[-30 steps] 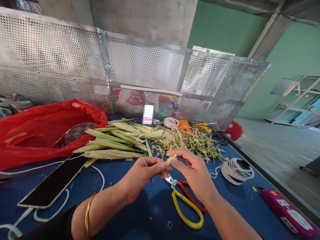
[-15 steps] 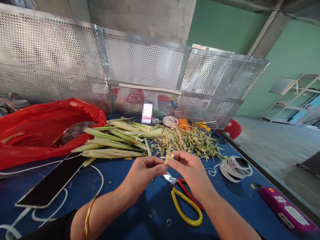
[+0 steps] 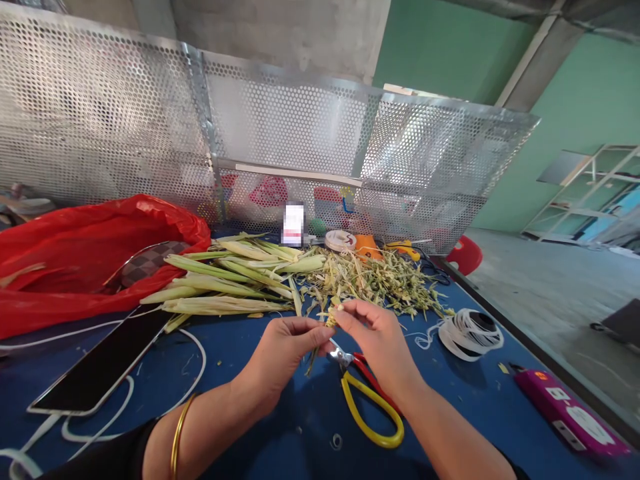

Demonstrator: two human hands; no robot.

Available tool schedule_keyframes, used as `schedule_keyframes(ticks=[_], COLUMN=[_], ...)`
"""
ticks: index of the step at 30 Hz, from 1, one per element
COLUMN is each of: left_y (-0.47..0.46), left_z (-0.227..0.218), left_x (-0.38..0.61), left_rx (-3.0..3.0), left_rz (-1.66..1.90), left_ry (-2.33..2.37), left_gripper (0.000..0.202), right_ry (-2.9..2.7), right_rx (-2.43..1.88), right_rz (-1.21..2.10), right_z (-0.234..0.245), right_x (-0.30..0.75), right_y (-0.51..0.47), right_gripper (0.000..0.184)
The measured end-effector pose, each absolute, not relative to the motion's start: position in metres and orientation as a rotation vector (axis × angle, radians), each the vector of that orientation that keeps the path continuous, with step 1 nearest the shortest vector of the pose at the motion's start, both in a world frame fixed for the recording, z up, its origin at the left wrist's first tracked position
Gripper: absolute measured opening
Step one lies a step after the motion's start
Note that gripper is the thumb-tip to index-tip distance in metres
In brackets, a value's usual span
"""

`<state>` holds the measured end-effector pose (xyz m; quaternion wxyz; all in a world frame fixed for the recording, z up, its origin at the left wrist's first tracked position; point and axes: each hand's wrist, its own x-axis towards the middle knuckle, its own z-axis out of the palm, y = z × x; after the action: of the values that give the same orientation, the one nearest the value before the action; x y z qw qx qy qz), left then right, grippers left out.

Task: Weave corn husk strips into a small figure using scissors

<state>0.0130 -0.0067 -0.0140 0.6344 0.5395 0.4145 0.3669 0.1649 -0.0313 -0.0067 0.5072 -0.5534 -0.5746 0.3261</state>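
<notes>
Both hands meet over the blue table, pinching a small pale-yellow folded plant piece [image 3: 331, 320]. My left hand [image 3: 287, 343] grips its lower left side between thumb and forefinger, and thin greenish strands hang below those fingertips. At its upper right, the thumb and forefinger of my right hand [image 3: 375, 337] close on it. Scissors [image 3: 373, 410] with one yellow and one red handle lie under the right hand, partly covered by it. Just beyond the fingers are a heap of dried, cut plant bits [image 3: 375, 280] and a bundle of long pale-green husk leaves [image 3: 235, 280].
On the left sit a red plastic bag [image 3: 100, 260] and a dark tablet [image 3: 95, 367] with white cables. A spool of white cord [image 3: 470, 337] and a purple packet [image 3: 565, 410] lie on the right. A perforated metal screen [image 3: 285, 127] stands behind.
The pinched piece has turned slightly between my fingers, and the strands below my left fingertips show more now. Both hands stay in nearly the same place. The view has shifted slightly.
</notes>
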Motion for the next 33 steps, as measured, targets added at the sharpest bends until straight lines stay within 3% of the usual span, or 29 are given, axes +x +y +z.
schedule_keyframes(ticks=[9, 16, 23, 33], left_y=[-0.008, -0.009, -0.009, -0.003], left_z=[-0.016, -0.025, -0.029, -0.020], left_x=[0.012, 0.017, 0.017, 0.013], left_rx=[1.200, 1.138, 1.107, 0.892], left_rz=[0.741, 0.759, 0.785, 0.889], left_ry=[0.830, 0.827, 0.794, 0.857], left_gripper=[0.027, 0.015, 0.021, 0.027], right_ry=[-1.393, -1.139, -1.112, -1.074], right_rx=[-1.346, -1.268, -1.260, -1.226], right_rz=[0.919, 0.964, 0.901, 0.810], right_z=[-0.001, -0.014, -0.016, -0.014], right_x=[0.173, 0.160, 0.154, 0.168], right_y=[-0.031, -0.033, -0.034, -0.028], right_gripper=[0.016, 0.015, 0.015, 0.030])
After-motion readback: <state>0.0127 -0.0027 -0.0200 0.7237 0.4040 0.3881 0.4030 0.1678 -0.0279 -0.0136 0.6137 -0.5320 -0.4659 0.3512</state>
